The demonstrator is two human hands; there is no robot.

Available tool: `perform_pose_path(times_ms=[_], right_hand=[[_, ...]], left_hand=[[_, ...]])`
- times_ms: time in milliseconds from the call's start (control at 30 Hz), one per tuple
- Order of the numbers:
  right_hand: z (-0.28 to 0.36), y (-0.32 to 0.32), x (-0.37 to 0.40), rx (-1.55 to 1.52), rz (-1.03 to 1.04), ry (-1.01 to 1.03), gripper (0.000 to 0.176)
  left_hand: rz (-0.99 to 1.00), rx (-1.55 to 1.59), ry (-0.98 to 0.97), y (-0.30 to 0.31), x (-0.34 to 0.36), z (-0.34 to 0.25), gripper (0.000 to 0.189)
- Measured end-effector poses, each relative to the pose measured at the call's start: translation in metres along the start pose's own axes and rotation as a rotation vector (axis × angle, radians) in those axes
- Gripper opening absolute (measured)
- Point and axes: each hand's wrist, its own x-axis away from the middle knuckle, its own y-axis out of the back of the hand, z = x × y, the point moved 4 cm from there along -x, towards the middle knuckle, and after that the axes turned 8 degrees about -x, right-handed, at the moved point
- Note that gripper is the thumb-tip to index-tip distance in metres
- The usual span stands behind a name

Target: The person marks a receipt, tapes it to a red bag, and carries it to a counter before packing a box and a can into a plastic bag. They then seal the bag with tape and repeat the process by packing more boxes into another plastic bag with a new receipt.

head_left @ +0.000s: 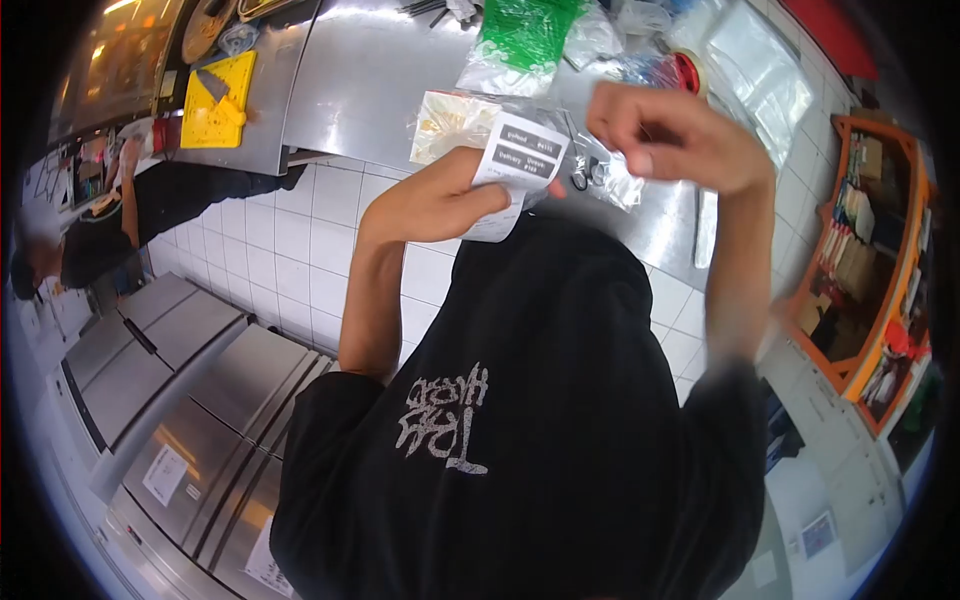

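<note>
Both forearms raised: left hand [430, 205] grips a receipt [518, 160], right hand [680, 135] pinches a clear bag [622, 185].

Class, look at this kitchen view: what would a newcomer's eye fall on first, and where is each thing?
First comes the white printed receipt, pinched in the left hand at the centre, over the steel counter. Just to its right, the right hand pinches a small clear bag. Bright colours then pull the eye: a green bag at the top and a yellow board at upper left.
</note>
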Motion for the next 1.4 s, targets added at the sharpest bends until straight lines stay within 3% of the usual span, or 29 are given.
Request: perform_pose_path(times_ms=[67, 133, 200, 267, 333, 467, 533, 567, 600, 667, 767, 900, 1000, 1067, 1133, 1233, 1300, 1400], right_hand=[[0.006, 0.008, -0.016, 0.012, 0.135, -0.095, 0.026], [0.012, 0.01, -0.031, 0.083, 0.151, -0.078, 0.027], [0.008, 0.005, -0.045, 0.095, 0.33, -0.196, 0.027], [0.008, -0.002, -0.054, 0.064, 0.299, -0.17, 0.03], [-0.005, 0.002, -0.062, 0.179, 0.378, -0.35, 0.031], [-0.012, 0.0, -0.067, 0.359, 0.376, -0.35, 0.033], [-0.01, 0.001, -0.068, 0.352, 0.282, -0.301, 0.034], [-0.007, -0.001, -0.068, 0.361, 0.321, -0.294, 0.034], [-0.003, 0.002, -0.069, 0.288, 0.235, -0.308, 0.035], [0.003, 0.015, -0.072, 0.223, 0.185, -0.33, 0.035], [0.035, 0.04, -0.091, 0.28, 0.07, -0.041, 0.036], [0.086, 0.036, -0.143, 0.308, 0.017, 0.141, 0.033], [0.094, 0.012, -0.195, 0.441, 0.085, 0.083, 0.032], [0.072, -0.033, -0.235, 0.115, 0.336, 0.186, 0.03], [0.053, -0.078, -0.251, 0.154, 0.368, 0.045, 0.024], [0.012, -0.116, -0.258, 0.1, 0.413, 0.038, 0.03], [-0.023, -0.125, -0.253, -0.029, 0.436, -0.266, 0.028], [-0.079, -0.091, -0.257, 0.304, 0.393, -0.235, 0.026]], left_hand=[[0.039, -0.035, -0.052, -0.005, -0.002, 0.002, 0.047], [0.112, -0.031, 0.02, -0.007, -0.002, 0.007, 0.05], [0.148, -0.033, 0.093, -0.006, 0.001, 0.014, 0.053], [0.169, -0.029, 0.171, -0.006, 0.005, 0.025, 0.056], [0.109, -0.152, 0.039, -0.006, 0.004, 0.028, 0.05], [0.054, -0.063, 0.03, -0.008, 0.006, 0.017, 0.042], [0.056, -0.144, -0.099, -0.007, 0.006, 0.016, 0.032], [0.105, -0.144, -0.024, -0.007, 0.007, 0.013, 0.039], [0.099, -0.05, -0.014, -0.009, 0.009, 0.012, 0.04], [-0.013, -0.055, -0.115, -0.015, 0.011, 0.014, 0.045], [-0.167, -0.211, -0.178, -0.032, 0.018, 0.027, 0.047], [-0.074, -0.294, -0.032, -0.047, 0.02, 0.036, 0.046], [-0.134, -0.243, -0.062, -0.058, 0.014, 0.046, 0.035], [-0.198, -0.245, -0.081, -0.06, 0.013, 0.043, 0.028], [-0.313, -0.25, -0.108, -0.064, 0.009, 0.049, 0.028], [-0.318, -0.267, -0.085, -0.062, 0.01, 0.045, 0.027], [-0.336, -0.266, -0.101, -0.063, 0.009, 0.046, 0.027], [-0.358, -0.248, -0.136, -0.064, 0.01, 0.05, 0.027]])
